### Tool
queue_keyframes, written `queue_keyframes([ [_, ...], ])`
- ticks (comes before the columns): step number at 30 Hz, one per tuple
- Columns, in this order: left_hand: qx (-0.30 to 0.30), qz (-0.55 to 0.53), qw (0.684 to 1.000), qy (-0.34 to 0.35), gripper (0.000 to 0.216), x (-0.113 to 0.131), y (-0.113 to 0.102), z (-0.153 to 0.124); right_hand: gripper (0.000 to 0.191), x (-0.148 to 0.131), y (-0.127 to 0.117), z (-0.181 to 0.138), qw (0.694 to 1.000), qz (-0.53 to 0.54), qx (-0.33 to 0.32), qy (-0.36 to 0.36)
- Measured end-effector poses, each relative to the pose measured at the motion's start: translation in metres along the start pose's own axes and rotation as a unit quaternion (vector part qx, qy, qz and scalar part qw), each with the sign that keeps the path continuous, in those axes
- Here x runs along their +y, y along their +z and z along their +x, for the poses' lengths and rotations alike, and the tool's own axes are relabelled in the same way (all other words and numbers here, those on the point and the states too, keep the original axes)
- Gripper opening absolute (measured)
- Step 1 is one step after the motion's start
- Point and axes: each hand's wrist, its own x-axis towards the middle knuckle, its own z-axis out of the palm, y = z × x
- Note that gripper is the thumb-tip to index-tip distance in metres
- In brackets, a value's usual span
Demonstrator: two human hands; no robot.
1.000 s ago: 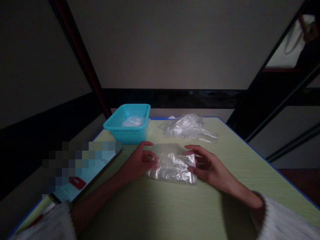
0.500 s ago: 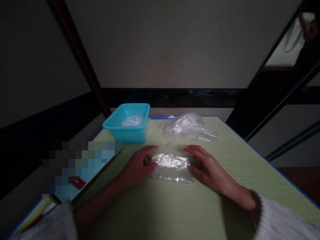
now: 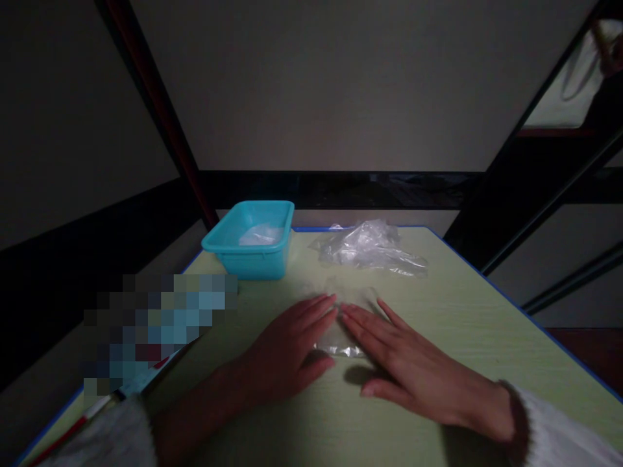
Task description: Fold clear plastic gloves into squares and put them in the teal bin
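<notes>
A clear plastic bag (image 3: 337, 338) lies flat on the table, largely covered by my two hands. My left hand (image 3: 296, 344) rests over its left part with the fingers stretched out. From the other side, my right hand (image 3: 396, 353) reaches across the bag's right part, fingers extended and thumb apart. The fingertips of both hands almost meet over the bag's middle. Beyond the hands lies a crumpled heap of clear plastic bags (image 3: 367, 246).
A turquoise plastic basket (image 3: 253, 263) with whitish plastic inside stands at the back left of the pale table (image 3: 302, 428). Along the left edge lies a partly pixelated flat item (image 3: 165, 337). A wall panel (image 3: 316, 84) rises behind the table.
My hands have moved inward from the bag's two sides and now lie over it with straightened fingers. The bag looks flatter. The basket and the crumpled heap have stayed put.
</notes>
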Motion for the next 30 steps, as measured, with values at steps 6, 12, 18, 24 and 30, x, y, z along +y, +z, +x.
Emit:
queue_keyframes([
  [6, -0.11, 0.011, 0.994, 0.005, 0.069, 0.001, 0.003, -0.001, 0.088, -0.003, 0.005, -0.002, 0.997, 0.029, -0.071, 0.01],
  [12, -0.116, 0.003, 0.993, 0.007, 0.07, -0.004, 0.003, -0.002, 0.083, -0.001, 0.005, -0.004, 0.997, 0.058, -0.056, 0.0],
  [18, -0.119, 0.001, 0.993, 0.009, 0.069, -0.003, 0.002, -0.001, 0.072, 0.0, 0.005, -0.006, 0.996, 0.082, -0.033, -0.001],
  [24, -0.113, 0.008, 0.993, 0.01, 0.07, -0.005, 0.004, -0.003, 0.073, 0.004, -0.002, -0.005, 0.994, 0.101, -0.053, 0.0],
  [30, -0.097, 0.007, 0.995, 0.013, 0.071, -0.002, 0.001, -0.003, 0.035, 0.017, -0.017, -0.002, 0.96, 0.171, 0.17, 0.143],
])
